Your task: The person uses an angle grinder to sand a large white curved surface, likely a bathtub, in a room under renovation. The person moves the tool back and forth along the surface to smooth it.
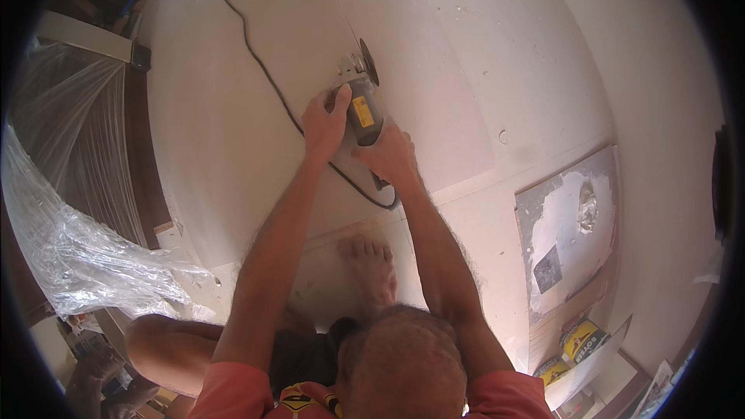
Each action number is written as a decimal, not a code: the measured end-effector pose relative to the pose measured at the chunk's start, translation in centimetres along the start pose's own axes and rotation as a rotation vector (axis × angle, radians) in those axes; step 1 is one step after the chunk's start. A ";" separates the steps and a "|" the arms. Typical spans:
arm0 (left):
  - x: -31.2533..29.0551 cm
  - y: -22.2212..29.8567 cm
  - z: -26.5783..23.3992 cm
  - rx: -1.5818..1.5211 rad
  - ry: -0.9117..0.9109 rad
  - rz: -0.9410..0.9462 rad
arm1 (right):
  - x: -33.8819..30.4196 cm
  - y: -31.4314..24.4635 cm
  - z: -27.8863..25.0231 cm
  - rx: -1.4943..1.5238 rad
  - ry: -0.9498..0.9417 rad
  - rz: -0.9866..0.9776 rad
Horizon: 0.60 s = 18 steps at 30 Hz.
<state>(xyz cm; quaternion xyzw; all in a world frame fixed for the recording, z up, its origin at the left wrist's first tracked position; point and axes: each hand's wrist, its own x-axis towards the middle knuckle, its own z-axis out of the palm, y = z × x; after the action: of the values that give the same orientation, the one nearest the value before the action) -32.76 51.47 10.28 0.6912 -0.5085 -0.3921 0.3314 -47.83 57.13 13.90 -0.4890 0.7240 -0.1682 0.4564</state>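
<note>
An angle grinder point(362, 112) with a dark body and a yellow label is gripped in both my hands over a large pale board point(256, 140). Near the grinder's head, my left hand point(324, 126) is closed on its left side, thumb along the body. My right hand point(389, 154) wraps the rear part, covering much of the handle. The thin cutting disc point(369, 62) stands on edge at the far end, by a straight line running away across the board. Whether the disc touches the board, I cannot tell. Dust whitens the grinder's metal head.
A dark power cord point(268, 74) loops across the board left of my arms. Crumpled clear plastic sheeting point(85, 240) hangs at the left. To the right lies a plaster-smeared panel point(570, 217), with yellow-and-black containers point(580, 341) below it. My bare foot point(371, 271) rests by the board's near edge.
</note>
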 end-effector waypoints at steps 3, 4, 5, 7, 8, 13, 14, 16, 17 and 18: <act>0.0 0.1 0.0 0.014 0.003 -0.008 | 0.3 0.3 0.4 -0.013 0.033 -0.027; 0.0 0.2 0.0 0.025 0.003 -0.013 | 0.5 0.4 0.5 -0.021 0.051 -0.042; 0.1 0.3 0.0 0.032 0.005 -0.005 | 0.7 0.5 0.5 -0.006 0.034 -0.029; 0.6 0.1 0.0 0.046 0.015 0.009 | 1.0 0.2 0.4 0.025 -0.005 -0.009; 0.7 0.0 0.0 0.054 0.015 0.004 | 1.1 0.0 0.3 0.028 -0.011 -0.008; 0.8 0.4 0.1 0.046 0.008 -0.011 | 1.1 -0.3 0.0 0.012 0.001 -0.002; 0.8 0.4 0.1 0.044 0.010 -0.014 | 1.1 -0.3 0.0 0.016 -0.004 0.001; 0.8 0.2 0.1 0.042 0.014 -0.021 | 1.0 -0.3 0.0 0.025 -0.015 0.005; 0.8 0.1 0.1 0.046 0.019 -0.017 | 0.9 -0.4 0.0 0.011 -0.012 0.002; 0.7 0.1 0.1 0.049 0.021 -0.014 | 0.9 -0.3 0.0 -0.004 -0.007 0.001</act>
<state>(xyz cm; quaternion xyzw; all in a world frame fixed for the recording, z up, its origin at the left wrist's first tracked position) -32.76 50.73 10.18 0.7068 -0.5097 -0.3745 0.3169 -47.77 56.26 13.63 -0.4902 0.7229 -0.1648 0.4582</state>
